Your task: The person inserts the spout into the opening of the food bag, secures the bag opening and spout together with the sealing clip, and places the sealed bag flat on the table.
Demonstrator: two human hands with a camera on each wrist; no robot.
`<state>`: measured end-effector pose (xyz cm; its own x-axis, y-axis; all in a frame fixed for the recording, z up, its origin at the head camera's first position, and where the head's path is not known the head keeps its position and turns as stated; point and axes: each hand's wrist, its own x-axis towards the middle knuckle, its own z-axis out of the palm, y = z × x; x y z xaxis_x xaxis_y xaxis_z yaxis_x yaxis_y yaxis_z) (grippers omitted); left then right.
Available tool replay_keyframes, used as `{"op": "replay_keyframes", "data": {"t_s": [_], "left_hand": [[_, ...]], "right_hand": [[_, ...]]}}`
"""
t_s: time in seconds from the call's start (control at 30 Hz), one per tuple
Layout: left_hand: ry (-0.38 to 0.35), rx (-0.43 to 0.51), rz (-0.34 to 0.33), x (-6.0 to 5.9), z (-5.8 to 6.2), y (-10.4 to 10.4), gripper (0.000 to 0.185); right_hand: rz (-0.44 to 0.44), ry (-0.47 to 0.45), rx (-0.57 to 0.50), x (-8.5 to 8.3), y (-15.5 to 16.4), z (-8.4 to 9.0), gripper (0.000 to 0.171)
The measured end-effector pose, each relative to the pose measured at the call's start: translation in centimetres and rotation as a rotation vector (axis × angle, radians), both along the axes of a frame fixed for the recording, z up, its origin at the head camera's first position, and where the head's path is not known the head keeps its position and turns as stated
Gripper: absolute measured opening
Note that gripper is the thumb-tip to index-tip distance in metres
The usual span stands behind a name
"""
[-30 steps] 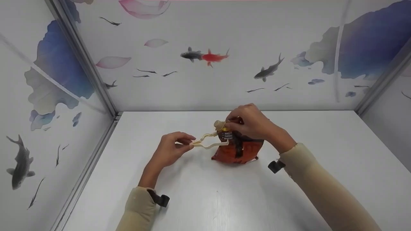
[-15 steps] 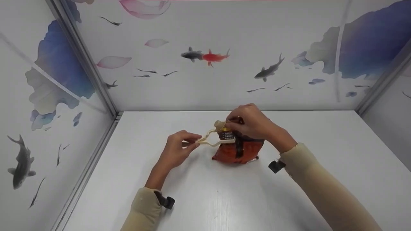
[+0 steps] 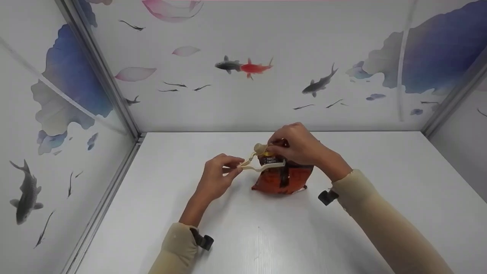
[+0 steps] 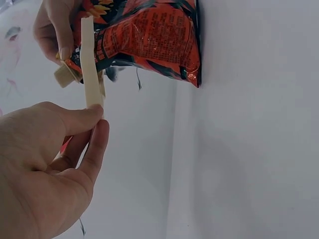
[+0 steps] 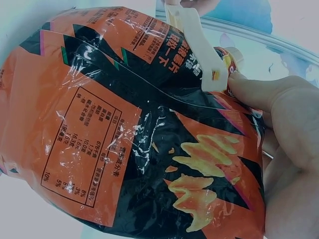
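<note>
Two hands meet over one orange and black snack bag (image 3: 281, 177), which stands upright on the white counter (image 3: 266, 228) near the middle of its far edge, well apart from both side walls. The right hand (image 3: 298, 146) curls its fingers and thumb around the gathered top of the bag, apparently to keep the opening bunched and the bag steady on its base; in the right wrist view the thumb tip (image 5: 249, 89) presses right beside the end of the clip. The left hand (image 3: 218, 177) pinches the free ends of a cream plastic bag clip (image 3: 262, 163) between thumb and forefinger, the other fingers loosely curled beneath. The clip's two arms straddle the bag's neck, one arm lying across the printed face in the left wrist view (image 4: 89, 69), with its hinged end by the right hand's fingers. Whether the clip is latched cannot be told; its arms look slightly apart in the head view. Both hands are thus closed on something and near each other, joined by the clip. Painted fish decorate the walls (image 3: 243, 66) behind.
</note>
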<state>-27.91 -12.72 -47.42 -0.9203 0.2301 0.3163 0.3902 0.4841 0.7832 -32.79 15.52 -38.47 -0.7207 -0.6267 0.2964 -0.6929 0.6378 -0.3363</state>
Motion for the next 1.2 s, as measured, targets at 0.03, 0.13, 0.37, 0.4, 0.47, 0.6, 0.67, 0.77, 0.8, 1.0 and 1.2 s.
{"op": "replay_keyframes", "data": {"t_s": [0.03, 0.13, 0.37, 0.4, 0.47, 0.6, 0.67, 0.77, 0.8, 1.0, 1.2], "left_hand": [[-0.003, 0.006, 0.000, 0.0, 0.0, 0.1, 0.028], [0.001, 0.017, -0.005, 0.1, -0.1, 0.5, 0.027], [-0.002, 0.006, -0.007, 0.0, 0.0, 1.2, 0.033], [-0.005, 0.002, -0.007, 0.0, -0.1, 1.3, 0.033], [-0.004, -0.006, -0.005, 0.0, 0.0, 1.5, 0.033], [0.001, 0.004, -0.003, 0.0, -0.2, 1.6, 0.031], [0.005, 0.012, -0.003, 0.0, -0.2, 1.7, 0.030], [0.016, 0.018, -0.005, 0.0, -0.2, 1.8, 0.029], [0.021, 0.018, -0.006, 0.0, -0.2, 1.8, 0.029], [0.048, 0.034, -0.012, -0.1, -0.2, 2.0, 0.028], [0.057, 0.066, -0.012, -0.1, -0.1, 2.3, 0.027]], "right_hand": [[0.000, 0.000, 0.001, 0.0, 0.0, -0.1, 0.014], [0.003, -0.003, 0.002, 0.0, 0.0, -0.1, 0.014], [0.015, 0.021, -0.001, -0.1, -0.1, 0.0, 0.014], [0.015, 0.023, -0.002, -0.1, -0.1, 0.0, 0.014], [0.017, 0.028, -0.004, -0.1, -0.1, 0.0, 0.014], [0.021, 0.033, 0.001, -0.1, -0.3, 0.1, 0.014], [0.021, 0.035, 0.004, -0.1, -0.3, 0.1, 0.013], [0.027, 0.037, 0.003, -0.1, -0.4, 0.2, 0.012], [0.028, 0.040, 0.003, -0.1, -0.4, 0.2, 0.012], [0.022, 0.051, 0.015, 0.0, -0.5, 0.4, 0.015], [0.025, 0.039, 0.014, 0.0, -0.5, 0.4, 0.015]]}}
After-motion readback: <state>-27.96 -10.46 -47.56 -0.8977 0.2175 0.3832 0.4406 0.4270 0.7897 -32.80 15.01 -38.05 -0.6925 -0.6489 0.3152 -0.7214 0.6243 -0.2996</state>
